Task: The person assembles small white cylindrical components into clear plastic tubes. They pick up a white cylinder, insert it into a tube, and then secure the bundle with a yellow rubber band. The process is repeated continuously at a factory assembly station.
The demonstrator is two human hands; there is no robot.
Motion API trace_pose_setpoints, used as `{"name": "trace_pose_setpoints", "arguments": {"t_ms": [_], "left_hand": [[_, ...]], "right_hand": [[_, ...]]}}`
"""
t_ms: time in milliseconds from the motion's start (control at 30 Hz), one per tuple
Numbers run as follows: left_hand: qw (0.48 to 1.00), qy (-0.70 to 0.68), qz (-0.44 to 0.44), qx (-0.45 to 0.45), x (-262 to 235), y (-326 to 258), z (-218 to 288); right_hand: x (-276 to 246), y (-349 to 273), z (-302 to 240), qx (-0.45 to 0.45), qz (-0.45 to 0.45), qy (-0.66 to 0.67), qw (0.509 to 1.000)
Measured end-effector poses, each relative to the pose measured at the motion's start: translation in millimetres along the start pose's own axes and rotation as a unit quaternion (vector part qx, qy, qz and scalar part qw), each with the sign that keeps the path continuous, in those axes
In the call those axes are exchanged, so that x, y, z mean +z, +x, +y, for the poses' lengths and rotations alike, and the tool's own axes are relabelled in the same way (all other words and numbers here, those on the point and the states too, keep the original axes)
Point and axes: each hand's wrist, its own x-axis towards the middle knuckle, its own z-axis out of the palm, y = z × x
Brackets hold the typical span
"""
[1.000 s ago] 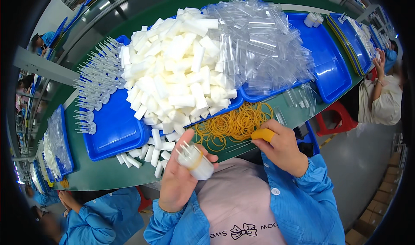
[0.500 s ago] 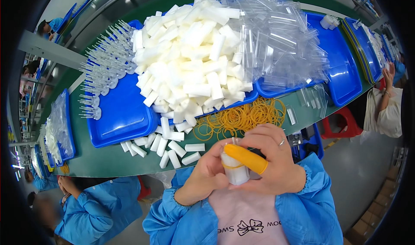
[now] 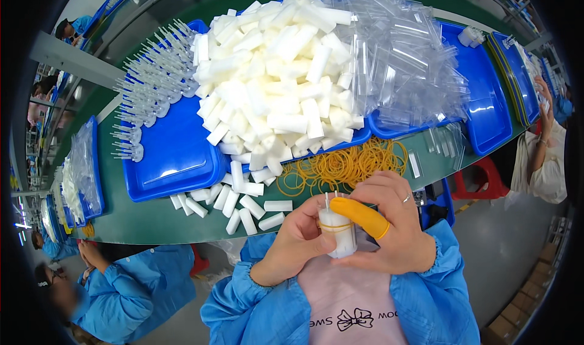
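Close to my chest, both hands hold a small bundle (image 3: pixel 343 238) of white pieces wrapped in clear plastic, upright. A yellow rubber band (image 3: pixel 334 226) circles its upper part, and thin white stems poke out at the top. My left hand (image 3: pixel 297 243) is closed around its left side, thumb across the front. From the right, my right hand (image 3: pixel 398 238) grips it with the thumb low; its index finger, in a yellow finger cot (image 3: pixel 363 218), rests by the top rim. Just beyond my hands lies a tangle of yellow rubber bands (image 3: pixel 347 167).
White foam pieces (image 3: pixel 274 95) form a large heap, with several loose ones (image 3: pixel 252 206) on the green table (image 3: pixel 146 223). Clear plastic sleeves (image 3: pixel 401 65) pile up to the right. White stemmed parts (image 3: pixel 155 83) line a blue tray (image 3: pixel 173 162). A co-worker (image 3: pixel 121 284) sits at left.
The view has shifted slightly. Both hands keep hold of the bundle, and my yellow-covered finger has drawn back a little, so more of the top and the stems shows.
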Motion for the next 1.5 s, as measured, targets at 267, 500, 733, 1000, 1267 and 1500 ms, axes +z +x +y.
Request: {"name": "trace_pose_setpoints", "arguments": {"t_ms": [267, 500, 733, 1000, 1267, 1500], "left_hand": [[0.994, -0.069, -0.069, -0.055, -2, 2, 8], [1.000, -0.007, 0.001, -0.012, 4, 4, -3], [0.994, -0.075, -0.051, -0.060, 4, 3, 7], [0.998, -0.046, -0.033, -0.021, 0, 4, -2], [0.994, -0.098, -0.004, -0.044, 9, 4, 7], [0.999, -0.050, 0.007, 0.000, 5, 2, 6]], "right_hand": [[4, -3, 7, 0.032, 0.043, 0.103, 0.993], [2, -2, 3, 0.025, 0.012, 0.038, 0.999], [6, -4, 10, 0.022, 0.045, 0.105, 0.993], [1, -2, 2, 0.020, 0.028, 0.002, 0.999], [7, -8, 6, 0.009, 0.042, 0.060, 0.997], [-5, -9, 9, 0.120, 0.054, 0.305, 0.943]]}}
